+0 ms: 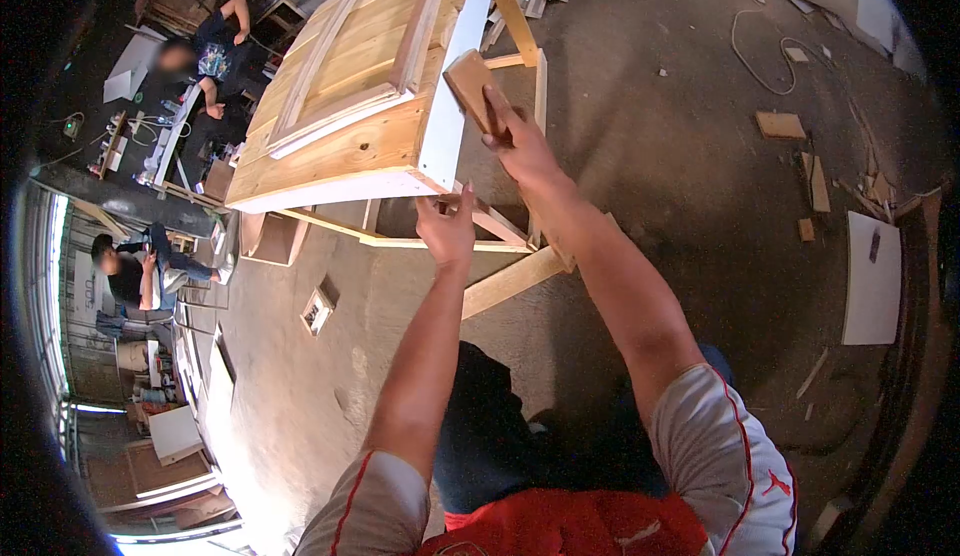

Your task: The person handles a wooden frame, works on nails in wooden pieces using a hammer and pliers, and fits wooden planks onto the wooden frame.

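A wooden panel (pixel 385 136) with a raised frame on top and white-painted edges lies on a wooden stand. My right hand (pixel 522 146) grips a flat brown block (pixel 470 84) against the panel's white long edge (pixel 450 121). At the near corner, my left hand (pixel 447 224) touches the underside of the white end edge, its thumb and a finger apart around the corner. The fingertips of my left hand are partly hidden beneath the panel.
Below the panel, the stand's rail (pixel 440 245) and a slanting board (pixel 512 281) extend near my legs. A small box (pixel 317 311) is on the floor. Two people (pixel 215 56) (pixel 135 274) are at the left. Wood scraps (pixel 780 125) and a white board (pixel 870 278) lie right.
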Demonstrator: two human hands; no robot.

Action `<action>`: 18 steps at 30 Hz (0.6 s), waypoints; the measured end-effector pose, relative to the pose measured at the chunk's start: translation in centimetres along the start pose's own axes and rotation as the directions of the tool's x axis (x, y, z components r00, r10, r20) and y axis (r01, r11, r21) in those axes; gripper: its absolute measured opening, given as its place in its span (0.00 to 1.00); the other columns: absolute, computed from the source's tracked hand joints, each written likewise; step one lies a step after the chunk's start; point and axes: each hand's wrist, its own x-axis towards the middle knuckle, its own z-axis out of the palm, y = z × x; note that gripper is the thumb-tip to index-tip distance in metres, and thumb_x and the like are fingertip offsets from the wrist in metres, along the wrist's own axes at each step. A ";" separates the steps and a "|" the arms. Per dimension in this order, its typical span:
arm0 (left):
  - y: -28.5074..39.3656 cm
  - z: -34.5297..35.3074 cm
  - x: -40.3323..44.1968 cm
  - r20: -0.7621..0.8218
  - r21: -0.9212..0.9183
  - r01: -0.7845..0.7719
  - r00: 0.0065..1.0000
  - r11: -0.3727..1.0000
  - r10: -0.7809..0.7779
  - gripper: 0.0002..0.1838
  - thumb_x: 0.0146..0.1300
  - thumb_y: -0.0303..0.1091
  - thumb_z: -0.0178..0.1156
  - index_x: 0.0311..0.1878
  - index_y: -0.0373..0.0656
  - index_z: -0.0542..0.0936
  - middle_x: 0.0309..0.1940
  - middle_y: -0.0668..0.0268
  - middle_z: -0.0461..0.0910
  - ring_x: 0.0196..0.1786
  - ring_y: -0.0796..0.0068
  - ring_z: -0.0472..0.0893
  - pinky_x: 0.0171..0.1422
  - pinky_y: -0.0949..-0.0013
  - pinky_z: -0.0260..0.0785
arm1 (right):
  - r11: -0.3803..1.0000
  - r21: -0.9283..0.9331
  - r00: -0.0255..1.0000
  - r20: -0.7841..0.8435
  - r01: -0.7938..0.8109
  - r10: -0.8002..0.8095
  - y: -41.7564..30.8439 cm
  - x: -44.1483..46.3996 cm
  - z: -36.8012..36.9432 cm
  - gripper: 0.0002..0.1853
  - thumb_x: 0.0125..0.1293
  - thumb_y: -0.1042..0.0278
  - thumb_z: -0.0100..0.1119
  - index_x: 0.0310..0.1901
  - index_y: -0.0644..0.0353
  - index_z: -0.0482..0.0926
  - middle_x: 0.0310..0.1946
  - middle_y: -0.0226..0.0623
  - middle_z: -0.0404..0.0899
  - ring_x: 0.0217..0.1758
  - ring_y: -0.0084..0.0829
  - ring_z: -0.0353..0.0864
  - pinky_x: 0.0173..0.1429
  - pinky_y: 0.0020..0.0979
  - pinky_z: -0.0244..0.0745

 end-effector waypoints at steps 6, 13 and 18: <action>1.3 -0.8 0.0 0.056 0.103 0.084 0.994 0.991 -0.090 0.27 0.55 0.36 0.76 0.50 0.28 0.75 0.38 0.51 0.85 0.38 0.64 0.85 0.45 0.61 0.77 | 0.999 -0.038 0.999 -0.035 -0.019 0.018 -1.4 -0.4 -1.8 0.39 0.70 0.69 0.62 0.78 0.30 0.56 0.57 0.50 0.71 0.58 0.41 0.76 0.64 0.38 0.72; 0.5 -0.4 0.2 0.052 0.035 -0.015 0.999 0.999 0.013 0.29 0.55 0.37 0.77 0.52 0.28 0.74 0.37 0.50 0.85 0.36 0.61 0.86 0.42 0.61 0.78 | 0.998 -0.067 1.000 -0.028 0.006 -0.008 -1.5 0.3 -2.0 0.42 0.72 0.63 0.61 0.80 0.29 0.48 0.57 0.50 0.71 0.57 0.41 0.77 0.64 0.40 0.73; 2.1 -0.7 0.2 0.079 0.102 0.061 0.995 0.993 -0.069 0.30 0.55 0.35 0.77 0.53 0.28 0.73 0.38 0.50 0.85 0.38 0.61 0.86 0.44 0.61 0.78 | 0.999 -0.038 0.998 -0.064 -0.015 0.013 -1.8 0.3 -1.8 0.41 0.70 0.63 0.63 0.79 0.31 0.52 0.56 0.55 0.73 0.57 0.47 0.78 0.63 0.41 0.72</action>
